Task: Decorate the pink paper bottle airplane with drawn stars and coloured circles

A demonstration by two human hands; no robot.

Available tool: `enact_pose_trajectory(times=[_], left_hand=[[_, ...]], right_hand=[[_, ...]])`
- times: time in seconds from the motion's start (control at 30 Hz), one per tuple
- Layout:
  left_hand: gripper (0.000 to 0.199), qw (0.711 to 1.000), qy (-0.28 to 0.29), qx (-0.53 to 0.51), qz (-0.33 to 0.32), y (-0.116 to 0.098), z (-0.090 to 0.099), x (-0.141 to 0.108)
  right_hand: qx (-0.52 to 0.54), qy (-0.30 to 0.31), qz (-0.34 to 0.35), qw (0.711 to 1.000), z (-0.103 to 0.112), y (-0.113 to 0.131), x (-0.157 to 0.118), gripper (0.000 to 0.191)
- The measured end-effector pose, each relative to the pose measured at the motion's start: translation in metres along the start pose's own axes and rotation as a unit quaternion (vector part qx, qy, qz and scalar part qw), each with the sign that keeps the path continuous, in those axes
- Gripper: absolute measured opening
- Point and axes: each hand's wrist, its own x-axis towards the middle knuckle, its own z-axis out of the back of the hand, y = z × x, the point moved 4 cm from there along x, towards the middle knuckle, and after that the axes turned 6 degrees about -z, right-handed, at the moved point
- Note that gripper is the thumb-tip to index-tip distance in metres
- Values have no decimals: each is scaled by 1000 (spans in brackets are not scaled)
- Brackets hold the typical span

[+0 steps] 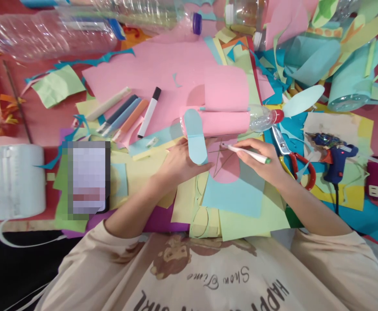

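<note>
A clear plastic bottle (260, 119) with a red cap lies wrapped in pink paper. One pink paper wing (227, 88) spreads behind it and another rounded wing (228, 170) in front, with dark lines drawn on it. A light blue paper strip (196, 129) crosses the wrapped end. My right hand (262, 160) grips a white marker (252, 154) with a green end, its tip touching the front wing. My left hand (179, 162) rests flat beside the wing, thumb stretched over its edge. The blue strip hides part of its fingers.
Several markers (124, 114) lie at left on pink paper. A phone (90, 177) and a white box-shaped device (18, 181) are farther left. Scissors (294, 160) and a blue glue gun (336, 162) sit at right. Plastic bottles (49, 34) and paper scraps fill the back.
</note>
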Motion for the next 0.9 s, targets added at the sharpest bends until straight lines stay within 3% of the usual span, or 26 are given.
enact_pose_trajectory(times=[0.9], left_hand=[[57, 1000, 4, -7, -17, -3, 2, 1]], right_hand=[[-28, 0, -3, 1000, -1, -2, 4, 15]])
